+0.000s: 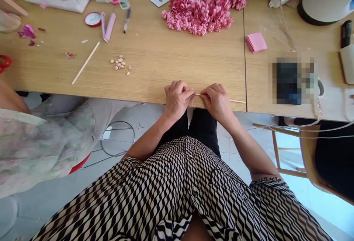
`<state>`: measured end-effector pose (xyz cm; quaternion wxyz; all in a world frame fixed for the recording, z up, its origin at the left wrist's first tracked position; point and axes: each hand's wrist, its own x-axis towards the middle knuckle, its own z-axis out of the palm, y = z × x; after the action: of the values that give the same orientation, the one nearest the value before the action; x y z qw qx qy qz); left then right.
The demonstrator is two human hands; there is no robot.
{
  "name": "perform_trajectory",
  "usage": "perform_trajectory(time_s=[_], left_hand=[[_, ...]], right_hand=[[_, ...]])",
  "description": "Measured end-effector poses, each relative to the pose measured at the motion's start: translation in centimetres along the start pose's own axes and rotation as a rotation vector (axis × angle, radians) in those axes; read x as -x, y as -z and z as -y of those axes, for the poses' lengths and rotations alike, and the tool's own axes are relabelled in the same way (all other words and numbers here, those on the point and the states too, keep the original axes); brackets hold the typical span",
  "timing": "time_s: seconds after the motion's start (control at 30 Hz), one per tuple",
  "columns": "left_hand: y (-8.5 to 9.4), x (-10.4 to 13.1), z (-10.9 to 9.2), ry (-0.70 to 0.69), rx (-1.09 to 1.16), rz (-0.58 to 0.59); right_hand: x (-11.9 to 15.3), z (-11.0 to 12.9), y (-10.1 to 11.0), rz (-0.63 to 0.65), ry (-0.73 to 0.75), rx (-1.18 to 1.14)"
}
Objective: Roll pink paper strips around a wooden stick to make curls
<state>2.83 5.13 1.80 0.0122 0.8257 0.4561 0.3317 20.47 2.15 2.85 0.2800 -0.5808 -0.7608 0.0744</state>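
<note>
At the table's front edge, my right hand (216, 100) is closed around a thin wooden stick (237, 101), which lies nearly level and sticks out to the right past the hand. My left hand (177, 97) has thumb and fingers pinched at the stick's left end, where a small pink strip (192, 101) hangs down. Whether the strip is wound on the stick is hidden by the fingers. Beyond my hands lies a heap of pink curled petal-like pieces (201, 9). A stack of pink squares (256, 42) rests to the right.
Leftward on the table (155, 56) are another wooden stick (85, 63), small pale beads or nuts (119, 63), a tape roll (93, 19), folded lilac strips (108, 27) and a pen (127, 20). A person (41, 141) sits to my left. A chair (308, 156) stands to the right.
</note>
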Motion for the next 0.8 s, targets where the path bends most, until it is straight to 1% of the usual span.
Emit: perform_trajectory(time_s=[0.13,0.27,0.33,0.47,0.57,0.67,0.8], left_hand=[[-0.3,0.0,0.3,-0.008,0.005,0.056],[-0.3,0.2,0.4,0.017,0.034,0.061],[-0.1,0.2,0.4,0.031,0.048,0.06],[0.5,-0.1,0.6,0.031,0.082,0.082],[0.8,-0.5,1.0,0.004,0.089,0.146],[0.8,-0.8,1.2,0.001,0.088,0.205],[0.6,-0.9,1.2,0.029,0.105,0.202]], right_hand=[[-0.2,0.2,0.2,0.05,-0.012,0.083],[0.2,0.1,1.1,0.073,-0.023,0.141],[0.7,-0.3,1.8,0.057,-0.026,0.135],[2.0,-0.8,2.7,-0.028,-0.039,0.08],[2.4,-0.7,2.6,-0.07,-0.04,0.024],[2.4,-0.4,2.2,-0.073,-0.038,-0.011],[2.1,-0.1,1.9,-0.048,-0.017,-0.012]])
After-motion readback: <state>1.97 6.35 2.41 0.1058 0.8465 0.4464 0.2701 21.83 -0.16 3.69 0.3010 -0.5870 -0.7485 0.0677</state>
